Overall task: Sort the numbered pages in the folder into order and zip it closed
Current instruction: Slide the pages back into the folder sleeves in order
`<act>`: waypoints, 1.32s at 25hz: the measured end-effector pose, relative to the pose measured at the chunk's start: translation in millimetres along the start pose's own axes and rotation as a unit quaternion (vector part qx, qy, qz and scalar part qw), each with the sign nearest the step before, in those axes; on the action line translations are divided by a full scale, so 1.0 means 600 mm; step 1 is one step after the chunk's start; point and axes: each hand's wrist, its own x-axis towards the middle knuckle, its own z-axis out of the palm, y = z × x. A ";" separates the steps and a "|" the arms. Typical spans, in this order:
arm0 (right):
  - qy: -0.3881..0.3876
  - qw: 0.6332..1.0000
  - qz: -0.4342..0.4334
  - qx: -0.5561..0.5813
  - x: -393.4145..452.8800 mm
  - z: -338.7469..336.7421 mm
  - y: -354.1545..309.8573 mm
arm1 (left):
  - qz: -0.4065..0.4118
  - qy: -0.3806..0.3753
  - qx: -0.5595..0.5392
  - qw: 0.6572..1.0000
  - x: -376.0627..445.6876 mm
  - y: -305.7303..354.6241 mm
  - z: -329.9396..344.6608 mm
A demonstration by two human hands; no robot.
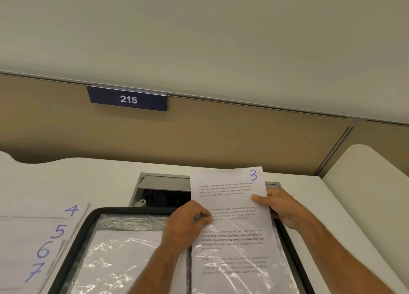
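Observation:
An open black zip folder (73, 245) lies on the white desk, with clear plastic sleeves on both halves. A printed page numbered 3 (230, 205) sticks halfway out of the right-hand sleeve. My left hand (186, 223) pinches the page's left edge. My right hand (281, 205) grips its right edge, thumb on the front. The left sleeve (124, 256) holds a white sheet whose number is not visible. Pages numbered 4 (70, 210), 5 (58, 230), 6 (43, 250) and 7 (35, 271) lie fanned on the desk left of the folder.
A grey cable hatch (161, 183) stands open in the desk just behind the folder. A tan partition with a blue sign reading 215 (128, 99) rises behind the desk. A second white desk (365, 172) adjoins at the right.

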 end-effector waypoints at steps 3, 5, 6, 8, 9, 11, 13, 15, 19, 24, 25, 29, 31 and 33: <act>0.003 0.998 0.005 -0.058 0.001 -0.004 -0.001 | 0.014 0.000 0.017 1.000 -0.004 0.005 -0.001; -0.018 0.994 0.030 -0.106 -0.001 -0.010 -0.004 | 0.016 0.002 0.021 1.000 -0.006 0.006 -0.001; -0.029 0.991 0.041 -0.127 -0.004 -0.012 -0.006 | 0.015 0.002 0.019 1.000 -0.006 0.005 -0.001; -0.041 0.990 0.042 -0.132 -0.007 -0.014 -0.006 | 0.019 0.001 0.022 1.000 -0.006 0.005 -0.002; -0.039 0.993 0.028 -0.103 -0.006 -0.011 -0.005 | 0.023 0.001 0.024 0.999 -0.006 0.004 -0.002; -0.009 1.000 -0.005 -0.021 -0.005 -0.006 -0.004 | 0.028 0.004 0.025 0.999 -0.006 0.003 -0.002; 0.017 1.000 -0.016 -0.003 -0.001 -0.005 -0.005 | 0.027 0.007 0.029 0.999 -0.005 0.003 -0.001; 0.017 0.998 -0.001 -0.058 0.004 -0.009 -0.004 | 0.031 0.011 0.042 0.999 -0.004 0.003 -0.001; -0.027 0.974 0.047 -0.220 0.002 -0.016 -0.011 | 0.030 0.003 0.046 0.998 -0.004 0.003 -0.001; -0.011 0.988 -0.015 -0.155 -0.009 -0.005 -0.011 | 0.028 0.000 0.057 0.998 -0.003 0.004 -0.003; 0.001 0.986 -0.027 -0.163 -0.009 -0.003 -0.011 | 0.028 -0.001 0.057 0.998 -0.003 0.004 -0.002; -0.048 0.957 0.003 -0.285 -0.015 -0.007 -0.024 | 0.022 -0.007 0.065 0.998 -0.004 0.006 -0.001; -0.086 0.928 0.032 -0.360 -0.018 -0.006 -0.032 | 0.020 -0.011 0.073 0.997 -0.004 0.007 0.000; -0.098 0.902 0.034 -0.419 -0.016 0.001 -0.039 | 0.019 -0.014 0.080 0.997 -0.004 0.008 -0.001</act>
